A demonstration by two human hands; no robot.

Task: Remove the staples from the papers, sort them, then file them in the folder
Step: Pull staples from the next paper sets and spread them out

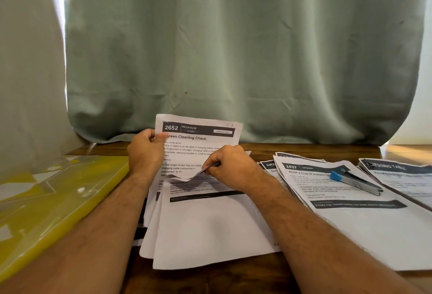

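Curtain: pale green cloth hanging behind the bench, filling the upper view.
Bench: brown wood, carrying everything below.
Folder: translucent yellow plastic, lying flat at the left edge of the bench, just beside the centre pile; nothing visibly filed in it, though its contents cannot be read.
Centre pile: loose white sheets fanned unevenly in front of the person, lower halves mostly blank.
Right piles: two further stacks of printed sheets, the nearer headed "2437", the farther running off the right edge.
Lifted sheet: headed "2652 Bedroom", raised upright from the centre pile, its lower part curled and creased where it is held.
Staple remover: grey metal tool with a blue tip, resting on the "2437" stack, untouched.
Left hand: fingers and thumb clamped on the sheet's upper left edge.
Right hand: fingertips pinching the sheet's folded lower edge near the middle.
Step in hand: judged to be sorting, a single sheet being separated and read by its heading.
Next move: likely calls for laying this sheet on the matching pile, keeping it flat to avoid deeper creasing.
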